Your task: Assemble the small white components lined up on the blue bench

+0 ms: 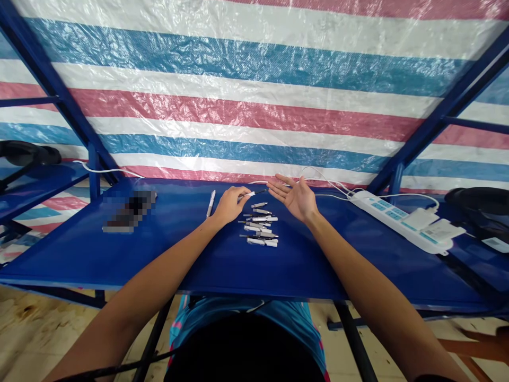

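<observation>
My left hand (pixel 231 204) pinches a white pen part (pixel 250 194), from which a thin dark rod points to the right. Whether that rod is a refill is too small to tell. My right hand (pixel 296 199) is held palm up with its fingers spread, and its fingertips are close to the rod's end. Below and between both hands lies a loose column of pen pieces (pixel 262 218), white and grey barrels with thin refills among them. A whole-looking white pen (pixel 210 203) lies by itself just left of my left hand.
A white power strip (pixel 397 217) with plugged-in adapters and cables sits on the right of the blue table (pixel 167 265). A blurred-out dark object (pixel 131 212) lies at the left. Striped sheeting (pixel 254 122) hangs behind, between blue metal posts.
</observation>
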Motion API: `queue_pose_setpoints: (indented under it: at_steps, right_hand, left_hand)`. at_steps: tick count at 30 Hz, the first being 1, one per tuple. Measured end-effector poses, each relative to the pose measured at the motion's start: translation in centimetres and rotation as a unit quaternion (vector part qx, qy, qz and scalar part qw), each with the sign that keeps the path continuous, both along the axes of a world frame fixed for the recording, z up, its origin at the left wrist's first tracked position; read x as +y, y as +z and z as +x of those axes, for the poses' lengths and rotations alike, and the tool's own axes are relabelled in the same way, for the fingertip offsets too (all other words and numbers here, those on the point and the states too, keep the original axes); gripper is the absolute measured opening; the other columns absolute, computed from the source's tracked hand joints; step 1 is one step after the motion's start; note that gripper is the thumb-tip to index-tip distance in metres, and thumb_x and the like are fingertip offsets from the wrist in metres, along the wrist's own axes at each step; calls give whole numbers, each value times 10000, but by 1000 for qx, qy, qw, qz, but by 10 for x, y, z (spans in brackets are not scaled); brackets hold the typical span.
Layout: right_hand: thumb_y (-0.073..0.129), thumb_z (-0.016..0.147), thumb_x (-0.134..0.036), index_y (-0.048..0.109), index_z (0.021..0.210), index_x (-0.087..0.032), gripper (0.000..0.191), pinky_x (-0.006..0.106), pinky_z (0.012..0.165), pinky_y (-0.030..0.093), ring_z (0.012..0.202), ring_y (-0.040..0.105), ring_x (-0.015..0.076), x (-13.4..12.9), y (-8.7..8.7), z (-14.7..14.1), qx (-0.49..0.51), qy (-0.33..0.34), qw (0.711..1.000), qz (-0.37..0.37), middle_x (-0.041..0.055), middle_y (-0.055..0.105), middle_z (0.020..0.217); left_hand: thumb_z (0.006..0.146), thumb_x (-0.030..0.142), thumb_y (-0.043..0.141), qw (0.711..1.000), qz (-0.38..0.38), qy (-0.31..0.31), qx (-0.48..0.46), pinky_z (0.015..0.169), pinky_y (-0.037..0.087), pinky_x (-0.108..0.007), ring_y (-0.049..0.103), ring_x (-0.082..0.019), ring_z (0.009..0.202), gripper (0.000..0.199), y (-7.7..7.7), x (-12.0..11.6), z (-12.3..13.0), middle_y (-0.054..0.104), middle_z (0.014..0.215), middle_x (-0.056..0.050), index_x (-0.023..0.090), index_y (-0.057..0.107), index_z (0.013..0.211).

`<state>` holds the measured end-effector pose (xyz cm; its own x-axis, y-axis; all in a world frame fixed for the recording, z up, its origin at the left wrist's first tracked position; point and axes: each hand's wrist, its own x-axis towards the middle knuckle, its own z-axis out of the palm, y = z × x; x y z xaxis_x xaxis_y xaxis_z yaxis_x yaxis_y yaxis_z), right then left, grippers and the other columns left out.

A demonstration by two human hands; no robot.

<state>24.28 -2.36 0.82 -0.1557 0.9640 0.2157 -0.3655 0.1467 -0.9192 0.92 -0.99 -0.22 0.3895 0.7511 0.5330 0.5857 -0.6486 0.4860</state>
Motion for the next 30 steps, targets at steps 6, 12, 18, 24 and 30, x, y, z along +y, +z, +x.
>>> queue_pose_setpoints:
  at_steps: [6,12,18,24,30]
  right_hand:
    - [613,888,-122,669,1151,-238,293,462,1226,441,1333,639,224,3,-4,1,40,5,999,-36,74,786,1082]
    - [610,753,-2,703,1169,-287,513,494,1255,373,1352,622,215,11,-16,8,-89,-17,996,-14,45,761,1201]
    - [559,770,-23,808,1033,-271,439,537,1231,394,1447,524,318,3,-12,8,-448,-68,873,182,37,621,1496]
    - [544,794,-20,829,1017,-281,445,513,1183,442,1445,525,315,-2,-10,7,-548,-37,804,228,50,592,1524]
    - [552,823,-29,824,1062,-290,446,491,1170,455,1408,570,295,-1,-13,5,-554,-30,798,235,59,628,1485]
  left_hand:
    - [988,235,585,1000,0,10,-7,864,559,-352,689,-224,907,153,2,-2,0,788,951,-47,214,735,1012]
    - [981,225,594,1000,4,23,-8,865,554,-349,687,-225,909,142,1,-1,1,787,938,-51,208,732,1011]
    - [982,246,589,1000,13,22,-3,856,557,-351,683,-226,901,153,-2,0,-1,781,929,-47,217,731,1029]
    - [983,275,581,1000,10,21,-2,849,562,-362,676,-234,897,170,-4,1,-1,778,924,-51,220,733,1036]
    - [982,268,588,1000,-1,24,2,872,558,-371,676,-238,914,171,-2,-1,0,777,945,-61,210,736,1043]
